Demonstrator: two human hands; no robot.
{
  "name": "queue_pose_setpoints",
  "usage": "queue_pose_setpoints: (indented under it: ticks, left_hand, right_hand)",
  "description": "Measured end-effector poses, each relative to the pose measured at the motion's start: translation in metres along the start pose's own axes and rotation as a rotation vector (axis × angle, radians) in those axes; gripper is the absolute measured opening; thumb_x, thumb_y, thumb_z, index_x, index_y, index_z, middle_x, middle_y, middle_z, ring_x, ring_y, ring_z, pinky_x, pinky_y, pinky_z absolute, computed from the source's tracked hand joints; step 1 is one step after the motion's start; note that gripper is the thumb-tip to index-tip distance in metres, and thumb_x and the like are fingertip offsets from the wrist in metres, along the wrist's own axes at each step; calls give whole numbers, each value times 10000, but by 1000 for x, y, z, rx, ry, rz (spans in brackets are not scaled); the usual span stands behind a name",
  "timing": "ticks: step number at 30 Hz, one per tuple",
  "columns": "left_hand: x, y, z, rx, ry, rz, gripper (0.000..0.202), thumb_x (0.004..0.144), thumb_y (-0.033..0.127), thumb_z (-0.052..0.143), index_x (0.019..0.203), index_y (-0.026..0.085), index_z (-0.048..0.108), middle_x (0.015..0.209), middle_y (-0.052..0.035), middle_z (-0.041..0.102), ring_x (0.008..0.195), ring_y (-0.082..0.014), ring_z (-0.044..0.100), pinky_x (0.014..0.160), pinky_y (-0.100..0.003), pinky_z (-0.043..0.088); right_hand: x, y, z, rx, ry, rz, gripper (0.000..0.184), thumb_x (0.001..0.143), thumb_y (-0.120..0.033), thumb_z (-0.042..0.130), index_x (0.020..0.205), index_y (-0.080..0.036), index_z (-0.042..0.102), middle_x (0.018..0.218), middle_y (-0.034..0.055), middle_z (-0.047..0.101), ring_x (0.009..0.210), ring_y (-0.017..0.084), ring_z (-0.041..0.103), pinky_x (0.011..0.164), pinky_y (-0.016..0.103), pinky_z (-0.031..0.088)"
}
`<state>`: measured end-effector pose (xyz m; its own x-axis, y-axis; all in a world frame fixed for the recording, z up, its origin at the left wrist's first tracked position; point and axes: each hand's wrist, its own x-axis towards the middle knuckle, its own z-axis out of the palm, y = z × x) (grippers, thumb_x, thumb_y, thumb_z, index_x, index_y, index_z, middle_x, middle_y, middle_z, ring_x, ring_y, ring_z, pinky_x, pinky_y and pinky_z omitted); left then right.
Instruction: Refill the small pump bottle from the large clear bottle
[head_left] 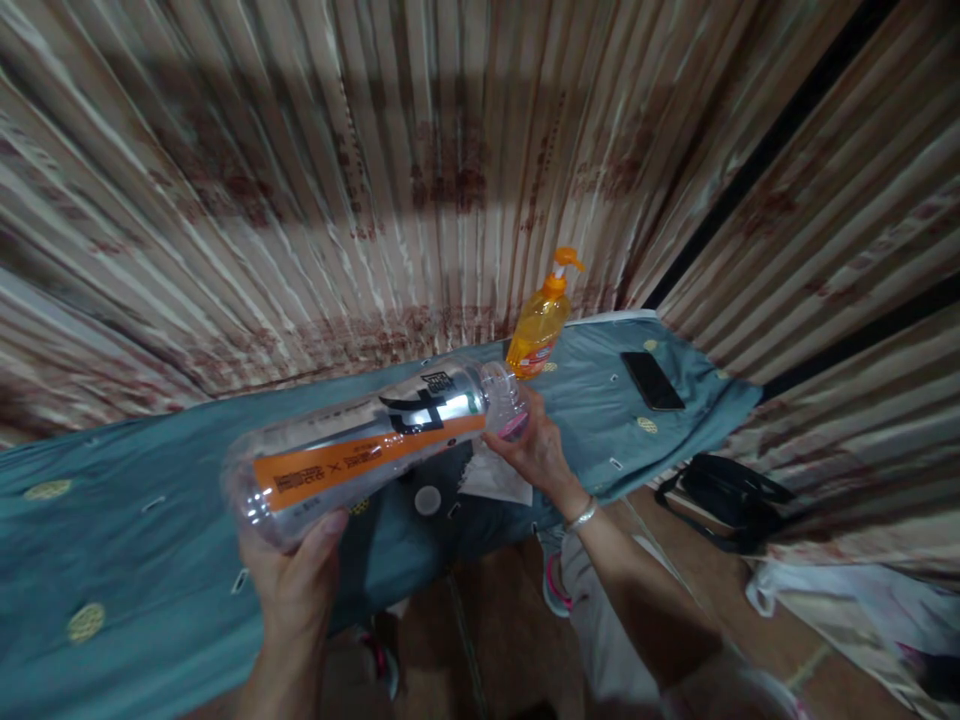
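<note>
My left hand grips the base of a large clear plastic bottle with an orange and silver label, held lying nearly on its side above a teal-covered table. My right hand, a bracelet at the wrist, is closed around the bottle's neck and its pink cap. An orange pump bottle of soap stands on the table just behind the cap end.
A black phone lies on the table at the right. White paper and a small white disc lie under the bottle. A black bag sits on the floor to the right. Striped curtains hang behind.
</note>
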<state>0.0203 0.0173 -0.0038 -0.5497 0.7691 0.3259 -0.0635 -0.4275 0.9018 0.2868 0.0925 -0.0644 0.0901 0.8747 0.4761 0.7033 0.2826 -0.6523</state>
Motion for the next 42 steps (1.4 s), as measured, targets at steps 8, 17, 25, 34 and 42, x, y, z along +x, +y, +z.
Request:
queue_pose_setpoints:
  ticks: [8, 17, 25, 34, 42]
  left_hand:
    - [0, 5, 5, -7, 23, -20, 725, 496, 495, 1014, 1132, 265, 754, 1112, -59, 771, 965, -248, 729, 878, -375, 629]
    - [-1, 3, 1, 47, 20, -6, 733, 548, 478, 982, 1192, 227, 738, 1178, -107, 757, 1050, -306, 732, 921, -419, 613]
    - [-2, 3, 0, 87, 23, -3, 758, 552, 508, 969, 1224, 268, 713, 1139, -76, 758, 954, -266, 724, 878, -409, 614]
    - [-1, 3, 1, 54, 23, 15, 724, 536, 479, 985, 1170, 236, 730, 1131, -83, 765, 940, -256, 730, 873, -390, 611]
    - [-1, 6, 2, 36, 40, -6, 697, 512, 427, 992, 1132, 236, 740, 1115, -80, 778, 856, -222, 718, 828, -355, 605]
  right_hand:
    - [0, 0, 0, 1, -8, 6, 812, 798, -463, 858, 1460, -179, 486, 1278, 174, 753, 1106, 333, 778, 914, 443, 659]
    - [0, 2, 0, 21, -18, 33, 832, 779, -495, 868, 1447, -161, 502, 1278, 188, 735, 1119, 361, 763, 921, 495, 651]
    - [1, 3, 2, 51, -5, 35, 775, 773, -485, 862, 1397, -163, 534, 1237, 169, 753, 1078, 351, 772, 905, 491, 654]
    - [1, 4, 2, 55, -1, 17, 777, 773, -462, 864, 1412, -175, 529, 1272, 171, 740, 1102, 354, 767, 922, 511, 654]
    - [1, 4, 3, 62, 1, 19, 771, 774, -497, 851, 1400, -178, 533, 1250, 169, 746, 1090, 356, 771, 912, 507, 654]
